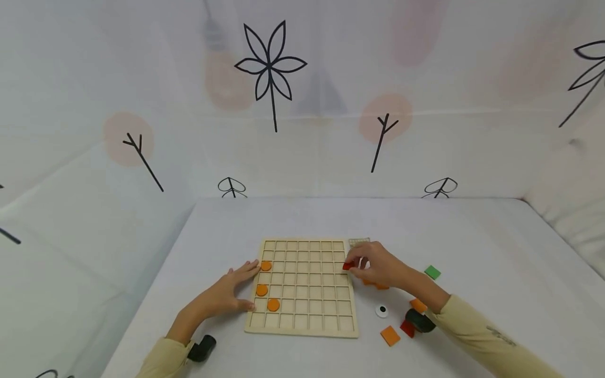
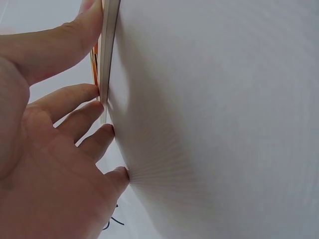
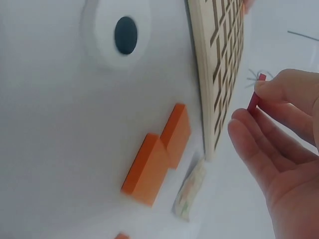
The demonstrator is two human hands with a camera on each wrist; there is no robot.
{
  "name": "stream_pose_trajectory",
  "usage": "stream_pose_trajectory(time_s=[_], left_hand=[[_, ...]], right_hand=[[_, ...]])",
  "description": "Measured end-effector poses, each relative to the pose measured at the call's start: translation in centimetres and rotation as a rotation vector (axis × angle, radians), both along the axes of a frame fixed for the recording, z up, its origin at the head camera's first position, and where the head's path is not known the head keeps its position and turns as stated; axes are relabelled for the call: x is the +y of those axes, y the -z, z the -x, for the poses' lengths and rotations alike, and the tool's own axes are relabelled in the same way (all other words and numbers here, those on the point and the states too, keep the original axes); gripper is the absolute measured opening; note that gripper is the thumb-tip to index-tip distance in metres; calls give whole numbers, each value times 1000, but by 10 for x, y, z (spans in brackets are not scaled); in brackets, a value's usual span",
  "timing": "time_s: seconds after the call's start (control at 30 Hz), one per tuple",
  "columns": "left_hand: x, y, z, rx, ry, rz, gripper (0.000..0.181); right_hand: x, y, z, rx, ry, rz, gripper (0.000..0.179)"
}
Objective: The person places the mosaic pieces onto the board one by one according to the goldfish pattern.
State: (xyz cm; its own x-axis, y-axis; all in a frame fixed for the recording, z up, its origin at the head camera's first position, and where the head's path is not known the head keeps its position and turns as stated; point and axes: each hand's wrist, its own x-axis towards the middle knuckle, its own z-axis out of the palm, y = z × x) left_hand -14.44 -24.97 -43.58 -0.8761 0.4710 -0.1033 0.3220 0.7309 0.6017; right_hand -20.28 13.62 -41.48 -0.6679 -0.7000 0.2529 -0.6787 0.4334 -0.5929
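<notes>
The right hand (image 1: pixel 378 263) pinches a thin, straight-edged, plain red tile (image 1: pixel 347 266) between its fingers near the pale gridded board (image 1: pixel 302 292), which the left hand (image 1: pixel 221 295) touches, fingers apart.

a pale backdrop (image 1: pixel 326 157), apparently cloth though too soft in focus to be sure, spans the upper half of the frame, printed with a black-outlined flower (image 1: pixel 269 65) at upper centre-left and peach blotches (image 1: pixel 368 128) crossed by dark twigs (image 1: pixel 378 149) on either side. similar pale sheeting (image 1: pixel 71 220) runs down the left, and a creased stretch (image 1: pixel 576 210) closes off the right edge. a white tabletop (image 1: pixel 402 223) fills the lower middle under soft, muted light, its far edge nearly level at mid-frame.
</notes>
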Motion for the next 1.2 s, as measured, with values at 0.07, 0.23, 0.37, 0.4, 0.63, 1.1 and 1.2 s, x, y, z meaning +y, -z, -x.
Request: stream_pose_trajectory(time_s=[0.07,0.23,0.37,0.4,0.63,1.1,1.2], left_hand=[[0,0,0,3,1,4,89],[0,1,1,2,-5,8,89],[0,0,1,-2,0,-6,89],[0,0,1,-4,1,-7,89],[-1,0,-1,-13,4,-14,88],[2,1,2,3,26,-33,88],[-1,1,1,1,6,-27,87]], right_hand=[[-5,1,1,4,-28,21,12],[-19,2,2,30,-69,38,11],[-32,0,2,40,-73,15,11],[-35,-1,1,42,-75,9,11],[-59,0,4,-12,-88,2,8],[-100,1,17,-9,-124,-8,5],[-112,3,20,-18,-129,-22,6]])
